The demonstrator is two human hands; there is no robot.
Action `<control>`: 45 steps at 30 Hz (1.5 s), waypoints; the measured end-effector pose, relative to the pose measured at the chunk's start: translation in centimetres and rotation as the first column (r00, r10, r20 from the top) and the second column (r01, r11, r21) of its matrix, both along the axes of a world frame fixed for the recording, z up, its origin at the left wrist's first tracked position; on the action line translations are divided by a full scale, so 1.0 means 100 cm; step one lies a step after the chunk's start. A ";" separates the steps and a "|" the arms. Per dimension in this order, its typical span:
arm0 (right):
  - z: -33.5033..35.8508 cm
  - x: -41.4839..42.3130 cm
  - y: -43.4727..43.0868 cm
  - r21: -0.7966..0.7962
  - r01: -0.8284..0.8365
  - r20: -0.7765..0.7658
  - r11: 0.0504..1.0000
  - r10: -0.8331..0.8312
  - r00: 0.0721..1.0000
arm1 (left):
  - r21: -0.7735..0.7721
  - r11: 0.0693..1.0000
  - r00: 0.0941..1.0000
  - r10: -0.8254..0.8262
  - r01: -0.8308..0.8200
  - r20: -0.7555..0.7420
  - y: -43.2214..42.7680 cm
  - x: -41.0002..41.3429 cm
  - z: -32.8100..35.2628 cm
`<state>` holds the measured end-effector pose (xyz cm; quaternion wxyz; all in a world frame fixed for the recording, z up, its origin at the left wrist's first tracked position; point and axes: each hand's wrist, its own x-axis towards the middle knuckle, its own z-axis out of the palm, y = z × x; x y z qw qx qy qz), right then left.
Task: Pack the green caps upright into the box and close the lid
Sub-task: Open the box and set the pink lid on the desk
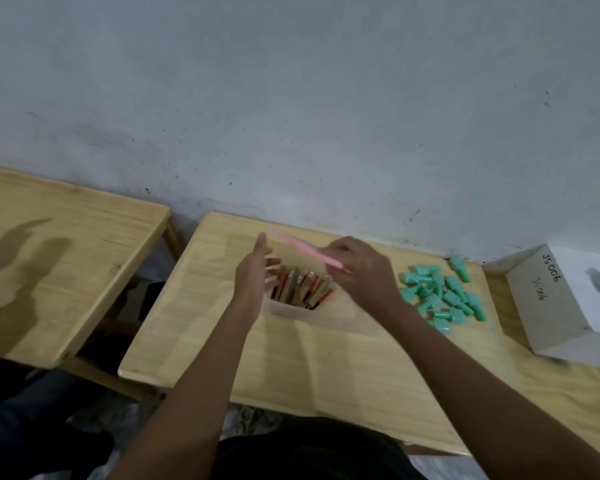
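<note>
The thin pink plastic lid point(302, 249) was found raised above the translucent rectangular plastic box point(312, 315), pinched at its 3 o'clock end by the right hand point(364, 271). The left hand point(253, 275) was held at the box's 9 o'clock rim, fingers straight, gripping nothing. Brown and red sticks point(302, 285) were noted standing inside the box. The small green plastic caps point(444, 292) were heaped loose on the pale wooden table point(326, 368) at 3 o'clock of the box, none seen inside it. The opening step was judged in hand; next, the lid should be set aside and a cap picked up.
</note>
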<state>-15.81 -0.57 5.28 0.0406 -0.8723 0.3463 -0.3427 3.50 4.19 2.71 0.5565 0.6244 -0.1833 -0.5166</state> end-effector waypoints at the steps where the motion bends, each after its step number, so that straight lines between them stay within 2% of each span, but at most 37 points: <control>1: -0.008 0.011 0.008 -0.044 -0.035 -0.010 0.998 0.034 0.999 | -0.007 0.998 0.991 -0.064 0.063 -0.120 -0.002 0.001 0.008; 2: -0.016 0.021 0.016 -0.080 -0.063 -0.017 0.995 0.062 0.998 | -0.018 0.996 0.975 -0.092 0.090 -0.203 -0.004 0.000 0.013; 4: -0.028 0.037 0.027 -0.109 -0.110 -0.024 0.988 0.108 0.994 | 0.014 0.998 0.977 -0.058 0.062 -0.203 -0.004 -0.001 0.018; 5: -0.032 0.042 0.030 -0.074 -0.152 -0.048 0.986 0.149 0.988 | 0.041 0.999 0.984 -0.021 0.029 -0.175 -0.003 0.002 0.018; 7: -0.039 0.046 0.033 0.098 -0.244 -0.146 0.965 0.256 0.956 | 0.055 0.998 0.984 0.013 -0.004 -0.178 0.001 0.011 0.018; 10: -0.049 0.040 0.035 0.229 -0.199 -0.300 0.953 0.263 0.917 | 0.107 0.993 0.981 0.077 -0.058 -0.177 0.010 0.044 0.010; 12: -0.054 0.031 0.035 0.274 -0.110 -0.274 0.955 0.188 0.943 | 0.189 0.973 0.985 0.151 -0.132 -0.087 0.016 0.071 0.000; 15: -0.067 0.014 0.031 0.417 0.092 -0.350 0.904 0.066 0.934 | 0.279 0.911 0.945 0.251 -0.305 0.211 0.030 0.095 -0.006; 18: -0.079 -0.002 0.025 0.574 0.267 -0.496 0.774 0.069 0.866 | 0.309 0.897 0.883 0.160 -0.317 0.441 0.039 0.108 -0.022; 20: -0.081 -0.008 0.024 0.620 0.298 -0.521 0.726 0.097 0.848 | 0.361 0.887 0.847 0.061 -0.289 0.528 0.041 0.109 -0.035; 25: -0.084 -0.014 0.026 0.636 0.291 -0.484 0.715 0.075 0.872 | 0.461 0.850 0.804 -0.077 -0.256 0.589 0.042 0.097 -0.058; 27: -0.085 -0.017 0.026 0.636 0.294 -0.479 0.714 0.066 0.875 | 0.525 0.813 0.695 -0.225 -0.253 0.683 0.039 0.096 -0.069; 28: -0.086 -0.019 0.027 0.635 0.296 -0.479 0.714 0.063 0.876 | 0.533 0.811 0.637 -0.283 -0.239 0.717 0.037 0.095 -0.074; 29: -0.086 -0.022 0.026 0.633 0.298 -0.472 0.715 0.052 0.880 | 0.511 0.835 0.619 -0.293 -0.205 0.729 0.033 0.092 -0.079; 32: -0.091 -0.035 0.025 0.590 0.332 -0.401 0.736 -0.089 0.912 | 0.338 0.941 0.745 -0.203 -0.032 0.635 0.020 0.066 -0.077; 34: -0.097 -0.048 0.024 0.444 0.439 -0.351 0.781 -0.300 0.887 | 0.295 0.952 0.764 -0.250 0.082 0.595 0.012 0.046 -0.073; 36: -0.103 -0.063 0.024 0.376 0.607 -0.349 0.700 -0.500 0.792 | 0.260 0.952 0.738 -0.292 0.163 0.608 0.005 0.031 -0.074; 38: -0.108 -0.077 0.024 0.517 0.656 -0.344 0.550 -0.569 0.747 | 0.192 0.963 0.727 -0.269 0.189 0.632 -0.001 0.020 -0.077; 40: -0.112 -0.086 0.025 0.691 0.577 -0.276 0.436 -0.578 0.768 | 0.164 0.971 0.714 -0.238 0.173 0.658 -0.005 0.014 -0.080; 42: -0.115 -0.090 0.025 0.761 0.514 -0.202 0.397 -0.607 0.768 | 0.166 0.973 0.691 -0.232 0.162 0.685 -0.008 0.012 -0.079; 45: -0.118 -0.090 0.024 0.774 0.505 -0.188 0.382 -0.623 0.760 | 0.184 0.970 0.677 -0.244 0.161 0.694 -0.010 0.011 -0.078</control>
